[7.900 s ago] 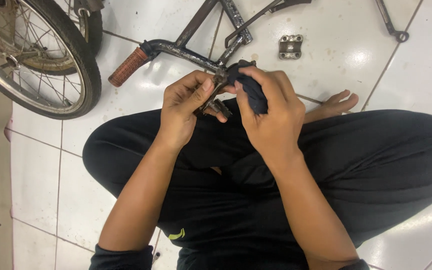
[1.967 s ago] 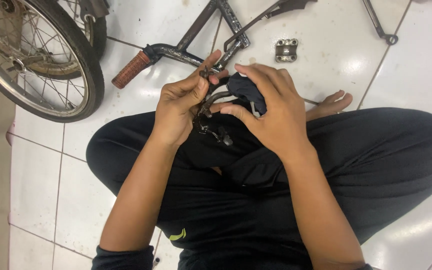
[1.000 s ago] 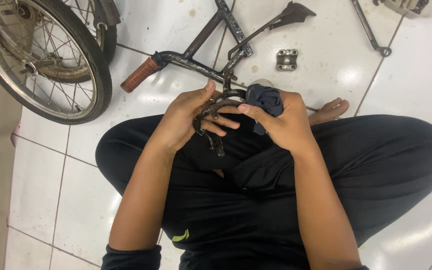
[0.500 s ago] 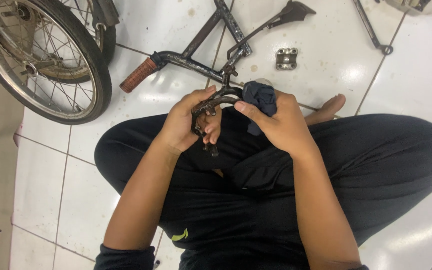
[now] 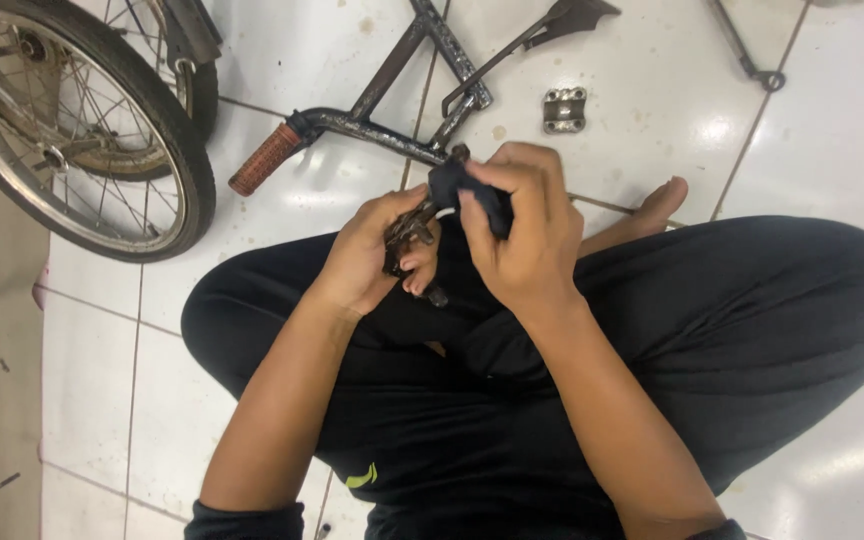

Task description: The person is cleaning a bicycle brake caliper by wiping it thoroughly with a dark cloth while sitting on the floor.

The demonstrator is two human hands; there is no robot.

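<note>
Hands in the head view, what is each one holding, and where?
Left hand grips a small rusty metal bike part around its middle; right hand pinches a dark cloth against its top end.

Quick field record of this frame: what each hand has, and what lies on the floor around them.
left hand: grips small rusty metal bicycle part
right hand: presses dark blue cloth on the part
floor ahead: dark handlebar with brown ribbed grip, small grey metal clamp
floor left: spoked bicycle wheel
surface: white tiled floor
</note>
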